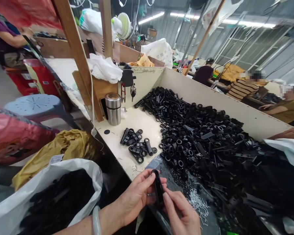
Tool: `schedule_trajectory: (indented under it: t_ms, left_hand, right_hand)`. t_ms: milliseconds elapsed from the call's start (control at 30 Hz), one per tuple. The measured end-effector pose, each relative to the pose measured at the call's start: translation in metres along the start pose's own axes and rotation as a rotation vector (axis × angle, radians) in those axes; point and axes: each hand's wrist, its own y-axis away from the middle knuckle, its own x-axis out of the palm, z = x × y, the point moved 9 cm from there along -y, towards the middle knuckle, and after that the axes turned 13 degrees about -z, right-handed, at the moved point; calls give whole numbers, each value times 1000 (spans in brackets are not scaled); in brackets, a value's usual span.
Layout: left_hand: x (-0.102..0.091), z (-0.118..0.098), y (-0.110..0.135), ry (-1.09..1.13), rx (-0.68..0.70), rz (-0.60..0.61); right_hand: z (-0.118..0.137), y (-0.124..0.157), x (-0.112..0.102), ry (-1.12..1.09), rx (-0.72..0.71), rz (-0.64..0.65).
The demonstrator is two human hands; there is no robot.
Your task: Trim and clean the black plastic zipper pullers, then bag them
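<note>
Black elongated piece [158,189] is held in the air at the near edge of the tabletop [143,119], between both hands. By the left hand [138,192] it is gripped near its rounded upper end, thumb on the face, fingers curled behind. By the right hand [182,212] its lower side is pinched between thumb and fingers; both grips are narrow, and the lower end is partly hidden.

Handling, as judged: light, stiff, probably hard plastic, slightly slippery because of the smooth gloss. Not thought very fragile, though any thin ring could be cracked by hard twisting. Best held by the long sides, with the rounded end steadied by a thumb.

Materials and shapes: similar glossy bars with ringed ends are gathered in a small cluster [137,143] near the left edge. A big heap of black parts [186,130], rings, flat strips and bars mixed, is banked against the pale, flat-faced far wall [198,91] and spread along the right side. Thin silvery pins [198,202] are scattered near the near edge, right of the hands, on a dark smooth sheet. Brushed-metal cylindrical flask [114,111] is stood at the far left corner. Beyond the left edge, dark pieces are contained in a crinkled white sack [96,176].
</note>
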Motion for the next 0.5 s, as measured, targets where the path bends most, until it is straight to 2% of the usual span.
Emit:
schedule_trajectory:
  t_ms: [100,167,500]
  left_hand:
    - [-4,2,-4,27,-21,0]
    - [-4,4,-6,52,-34,6]
    - [1,1,-9,76,-73,6]
  right_hand:
    - [-12,-1,2,-69,167,28]
    - [-15,-3,2,-86,228,27]
    - [-10,-7,1,-93,256,16]
